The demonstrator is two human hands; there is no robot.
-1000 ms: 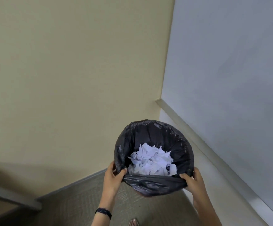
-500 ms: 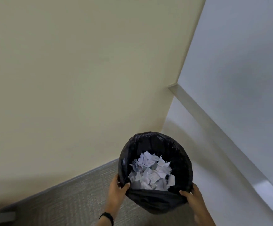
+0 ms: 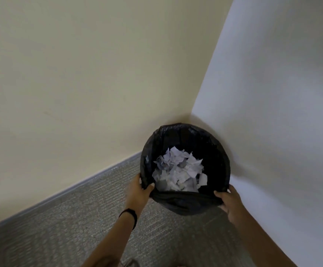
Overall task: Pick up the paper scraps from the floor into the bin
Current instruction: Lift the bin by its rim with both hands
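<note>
Gripping the near rim of the bin (image 3: 185,135), the left hand (image 3: 138,191) and right hand (image 3: 229,201) curl over its black liner; paper scraps (image 3: 179,169) fill it, in the far wall corner.

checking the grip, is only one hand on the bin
No, left hand and right hand both grip the near rim of the bin.
</note>
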